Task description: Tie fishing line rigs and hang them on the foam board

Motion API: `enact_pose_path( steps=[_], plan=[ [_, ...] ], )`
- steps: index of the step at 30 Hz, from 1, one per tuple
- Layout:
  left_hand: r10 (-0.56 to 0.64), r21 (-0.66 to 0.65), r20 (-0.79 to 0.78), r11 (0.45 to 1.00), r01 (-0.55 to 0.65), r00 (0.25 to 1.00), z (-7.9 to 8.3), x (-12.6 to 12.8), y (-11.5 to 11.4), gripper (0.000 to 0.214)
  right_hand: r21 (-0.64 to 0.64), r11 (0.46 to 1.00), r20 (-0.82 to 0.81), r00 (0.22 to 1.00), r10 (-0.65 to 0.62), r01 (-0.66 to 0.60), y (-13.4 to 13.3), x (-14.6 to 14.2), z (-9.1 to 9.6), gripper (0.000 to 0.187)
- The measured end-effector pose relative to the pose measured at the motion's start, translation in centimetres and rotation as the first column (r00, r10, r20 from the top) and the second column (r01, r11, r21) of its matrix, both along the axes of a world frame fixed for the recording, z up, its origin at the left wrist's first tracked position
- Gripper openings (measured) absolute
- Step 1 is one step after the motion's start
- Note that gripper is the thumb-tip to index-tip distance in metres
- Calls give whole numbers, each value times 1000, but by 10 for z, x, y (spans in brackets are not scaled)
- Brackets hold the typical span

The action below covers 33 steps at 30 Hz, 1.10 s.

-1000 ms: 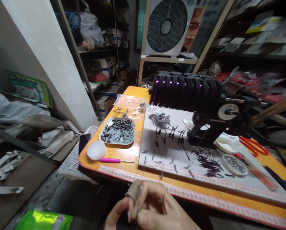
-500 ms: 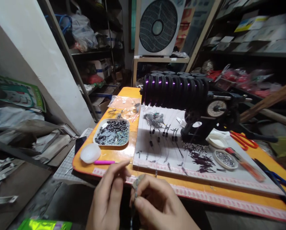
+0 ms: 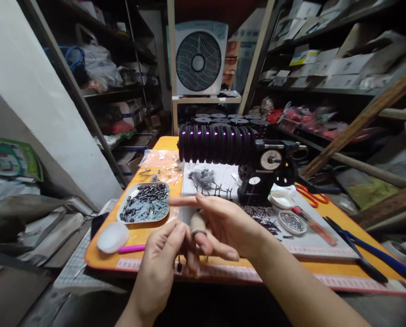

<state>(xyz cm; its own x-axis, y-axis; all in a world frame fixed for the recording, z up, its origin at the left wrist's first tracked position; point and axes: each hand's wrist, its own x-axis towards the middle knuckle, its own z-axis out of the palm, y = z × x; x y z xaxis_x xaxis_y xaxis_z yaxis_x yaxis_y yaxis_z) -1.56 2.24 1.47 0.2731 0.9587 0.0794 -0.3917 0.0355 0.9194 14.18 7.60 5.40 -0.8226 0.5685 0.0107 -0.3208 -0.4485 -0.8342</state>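
My left hand [image 3: 160, 254] is closed in a pinch in front of the table's near edge; what its fingertips hold is hidden. Just below them hangs a small black cylinder [image 3: 179, 266], and I cannot make out what it hangs from. Beside it on the right, my right hand [image 3: 226, 222] has its fingers apart, the index stretched left towards the tray. A beige wrap [image 3: 198, 223] circles one of its fingers. Behind the hands, a white board [image 3: 191, 181] carries a grey tangled clump [image 3: 203, 178], short wired black pieces [image 3: 223, 190] and dark slim pieces [image 3: 262, 220].
A tray [image 3: 121, 217] of small black and grey-blue parts stands left, near a translucent lid [image 3: 112, 237] and a pink handle [image 3: 131, 249]. A black machine with spools [image 3: 220, 144] stands behind. Right lie a dish of metal bits [image 3: 292, 222], orange-handled scissors [image 3: 312, 196] and blue-handled pliers [image 3: 380, 254].
My right hand has gone from a pinch to spread fingers, reaching up and left across the board. My left hand has closed into a pinch. The camera view has shifted.
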Motion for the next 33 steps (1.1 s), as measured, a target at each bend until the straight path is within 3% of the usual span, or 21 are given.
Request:
enact_pose_path(
  steps=[1,3,7,11,15,18,22,26,33],
  plan=[
    [30,31,-53,999,-28,998,-2,-1,0,35,-31,996,-34,996,83,-84,6,-4,2,46],
    [88,86,-102,993,-80,991,-5,-3,0,32,-113,985,-51,991,122,-127,11,-14,5,44],
    [71,148,-99,987,-56,993,-5,-6,2,30,-304,953,-118,993,-26,-11,3,-30,7,39],
    [26,137,-3,990,-26,1000,0,-8,5,31,-363,930,-235,960,-151,57,-7,-43,9,36],
    [-14,107,41,994,9,999,-1,-10,-2,36,-451,869,-169,937,-305,202,-8,-51,14,37],
    [-69,33,174,997,64,982,-4,-6,-15,35,-435,861,-143,924,-356,264,-6,-53,18,38],
    [-8,-155,393,985,75,919,-1,2,-31,36,-399,887,-147,938,-314,234,-2,-52,17,37],
    [16,-261,363,962,85,932,4,3,-39,41,-404,879,-95,943,-318,255,-1,-51,14,37],
    [19,-303,404,946,115,915,3,0,-44,40,-389,883,-50,951,-306,264,-4,-50,13,37]
  ],
)
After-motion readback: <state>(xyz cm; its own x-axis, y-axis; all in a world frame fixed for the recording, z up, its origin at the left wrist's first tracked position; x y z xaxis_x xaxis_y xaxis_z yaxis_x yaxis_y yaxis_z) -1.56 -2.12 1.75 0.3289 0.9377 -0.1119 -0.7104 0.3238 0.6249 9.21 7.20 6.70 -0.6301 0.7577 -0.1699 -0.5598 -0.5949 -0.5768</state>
